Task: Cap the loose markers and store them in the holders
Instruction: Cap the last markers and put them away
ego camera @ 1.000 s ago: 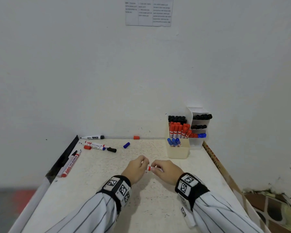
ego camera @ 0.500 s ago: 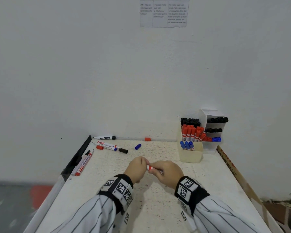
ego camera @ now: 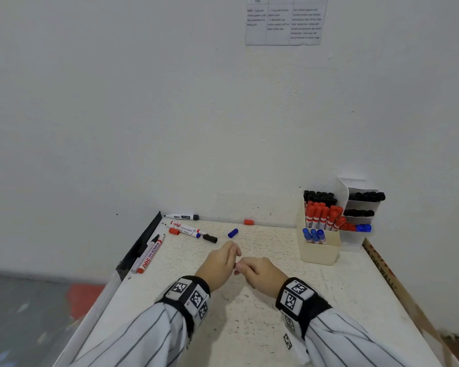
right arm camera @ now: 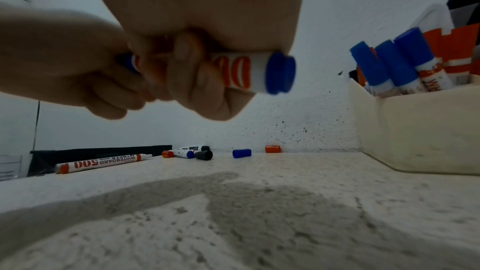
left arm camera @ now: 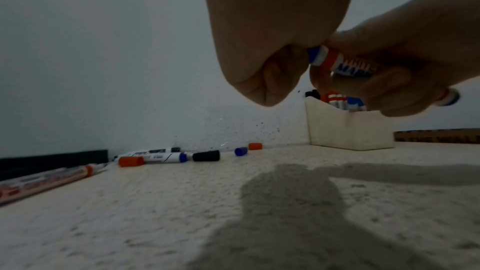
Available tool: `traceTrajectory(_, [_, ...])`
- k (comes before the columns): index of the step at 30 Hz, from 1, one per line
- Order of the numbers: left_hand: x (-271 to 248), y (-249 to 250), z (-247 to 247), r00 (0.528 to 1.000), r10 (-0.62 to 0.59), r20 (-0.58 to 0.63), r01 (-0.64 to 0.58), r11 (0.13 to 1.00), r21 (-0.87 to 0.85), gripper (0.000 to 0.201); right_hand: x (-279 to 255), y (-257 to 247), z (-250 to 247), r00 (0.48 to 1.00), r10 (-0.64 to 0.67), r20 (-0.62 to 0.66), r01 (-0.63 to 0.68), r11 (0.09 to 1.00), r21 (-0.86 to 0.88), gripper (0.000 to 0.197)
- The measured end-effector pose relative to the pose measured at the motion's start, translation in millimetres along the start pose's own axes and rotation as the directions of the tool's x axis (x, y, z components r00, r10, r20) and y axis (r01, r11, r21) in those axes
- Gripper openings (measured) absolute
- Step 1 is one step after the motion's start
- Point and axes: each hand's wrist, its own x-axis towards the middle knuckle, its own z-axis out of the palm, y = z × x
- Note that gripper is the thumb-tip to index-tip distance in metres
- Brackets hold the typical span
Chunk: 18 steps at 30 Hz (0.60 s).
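Head view bright and even; wrist views dim, blurred, edges warped.

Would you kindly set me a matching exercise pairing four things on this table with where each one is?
Things:
1. blue cap
2. black cap
3. blue-ended marker
4. blue-capped markers

Places:
A. front of the cream holder
B. held in the right hand
C. alone on the table, mid-back
D. beside the pens at back left

Pairs: 1-C, 2-D, 3-B, 4-A
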Motion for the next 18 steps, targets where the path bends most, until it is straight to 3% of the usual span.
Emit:
traceTrajectory(2, [5.6, -2.0, -6.5, 0.998, -0.069, 0.017, 0.069, 0.997, -0.028, 0.025, 6.3, -2.6, 4.7, 1.000, 0.020, 0.002, -0.020, 0.999, -0.039, 0.024])
traceTrajectory(5, [11.8, -2.2, -22.8, 0.976, -0.216, 0.003, 0.215, 0.969, -0.124, 0.041, 16.2, -7.6, 6.1, 0.993, 0.026, -0.118, -0.037, 0.995, -0.088, 0.023])
traceTrajectory(8, [14.1, -26.0, -41.6, 0.906, -0.421, -0.055, 0.424, 0.904, 0.062, 0.055, 22.0, -6.3, -4.8, 0.955, -0.001, -0.297, -0.039, 0.991, -0.130, 0.023])
traceTrajectory(11, [11.3, -69.8, -60.4, 0.806, -0.579, -0.123, 0.567, 0.697, 0.439, 0.055, 20.4, -1.6, -28.4, 0.864, -0.033, -0.502, -0.056, 0.985, -0.160, 0.022])
traceTrajectory(15, [3.1, -102.0, -67.8, 0.720, -0.616, -0.318, 0.682, 0.546, 0.487, 0.040, 6.7, -5.6, -75.9, 0.698, -0.041, -0.715, 0.043, 0.999, -0.015, 0.014])
traceTrajectory(18, [-1.1, -98.0, -61.0, 0.689, -0.566, -0.454, 0.722, 0.479, 0.499, 0.031, -4.4, -1.2, -110.7, 0.630, -0.034, -0.776, 0.084, 0.996, 0.024, 0.025])
